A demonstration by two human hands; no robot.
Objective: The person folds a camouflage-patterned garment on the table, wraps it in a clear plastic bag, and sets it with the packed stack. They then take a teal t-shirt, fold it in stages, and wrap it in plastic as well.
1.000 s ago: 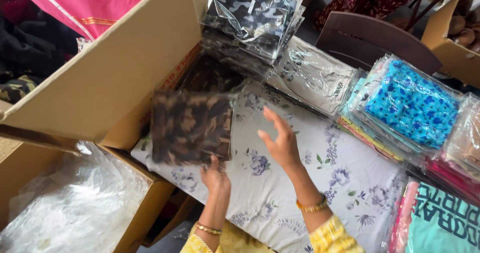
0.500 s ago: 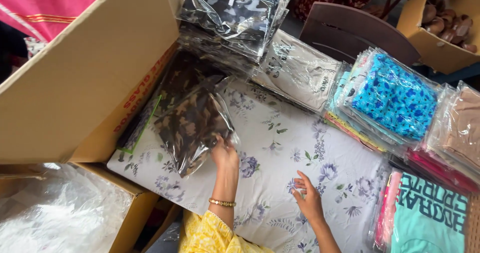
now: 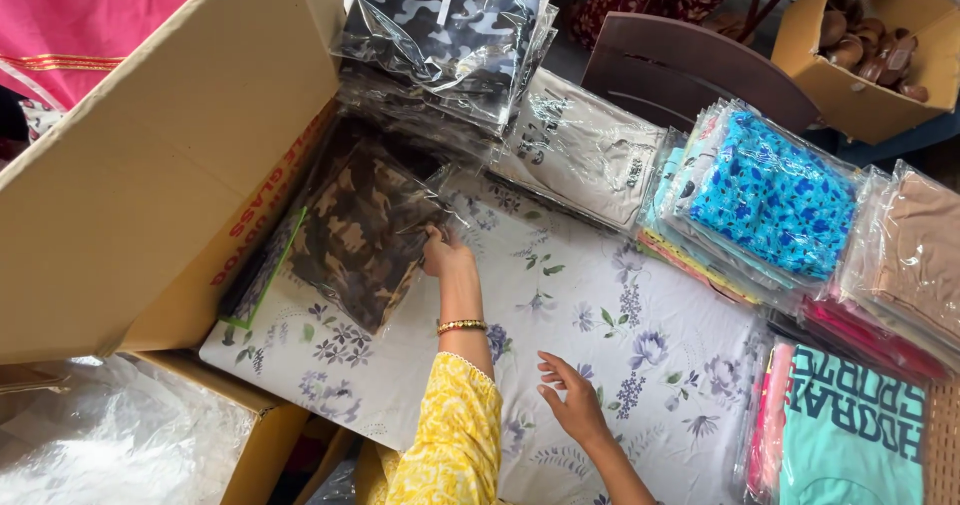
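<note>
A bench covered with a white cloth printed with purple and grey flowers (image 3: 600,315) fills the view from above, crowded with clothing sealed in clear plastic bags. Every place below is given relative to this floral cloth.

At its near edge, the right hand (image 3: 572,402) hovers just over the cloth, open with fingers spread, holding nothing. Beside it a yellow sleeve (image 3: 450,445) covers the other arm, which wears a gold bangle (image 3: 461,325). The left hand (image 3: 446,253) reaches across the cloth's middle, fingers closed on the edge of a brown camouflage garment packet (image 3: 362,233). That packet lies tilted on the cloth's left part, one side lifted off it.

Off the cloth's left edge stands a large cardboard box (image 3: 150,165), its flap leaning over the cloth, with crumpled clear plastic (image 3: 110,445) at the near left corner.

At the near right corner lies a teal printed shirt (image 3: 850,435). Along the right edge sit stacks of packets: pink and beige (image 3: 910,265), then blue patterned (image 3: 765,190).

At the far edge lie a grey packet (image 3: 580,145) and a pile of blue-grey camouflage packets (image 3: 445,35). Beyond are a dark brown chair (image 3: 690,65) and a small cardboard box (image 3: 860,95).
</note>
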